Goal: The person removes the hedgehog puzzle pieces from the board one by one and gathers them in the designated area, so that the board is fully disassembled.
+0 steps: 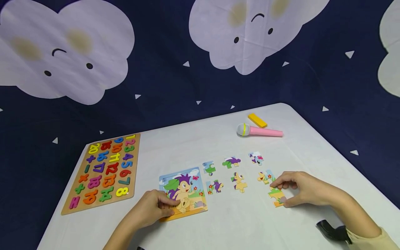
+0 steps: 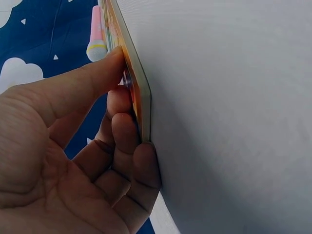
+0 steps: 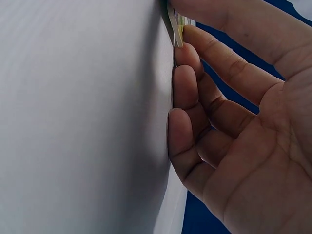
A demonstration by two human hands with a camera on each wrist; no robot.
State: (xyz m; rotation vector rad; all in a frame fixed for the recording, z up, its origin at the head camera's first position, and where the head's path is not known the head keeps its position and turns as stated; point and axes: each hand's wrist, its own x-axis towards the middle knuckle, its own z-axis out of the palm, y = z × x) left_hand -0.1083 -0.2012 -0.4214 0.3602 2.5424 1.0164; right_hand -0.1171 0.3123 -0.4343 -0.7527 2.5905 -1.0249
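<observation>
A square jigsaw board [image 1: 198, 180] shows a hedgehog picture with a green leaf. My left hand [image 1: 153, 208] rests on its near left corner, thumb and loosely bent fingers touching the face and edge. At the right, my right hand [image 1: 301, 189] pinches a green and orange puzzle piece [image 1: 276, 198] between thumb and forefinger. In the right wrist view the piece [image 3: 179, 36] appears slightly tilted, its other fingertips against the tabletop. Close beyond it lies a piece with a flower [image 1: 269, 174]; whether they touch cannot be told.
Several other puzzle pieces [image 1: 239, 182] lie spread between board and right hand. A wooden number board [image 1: 135, 166] is at the left. Toward the back lie a pink toy microphone [image 1: 265, 132] and a yellow block [image 1: 257, 120]. A black object [image 1: 332, 231] shows beside the right forearm.
</observation>
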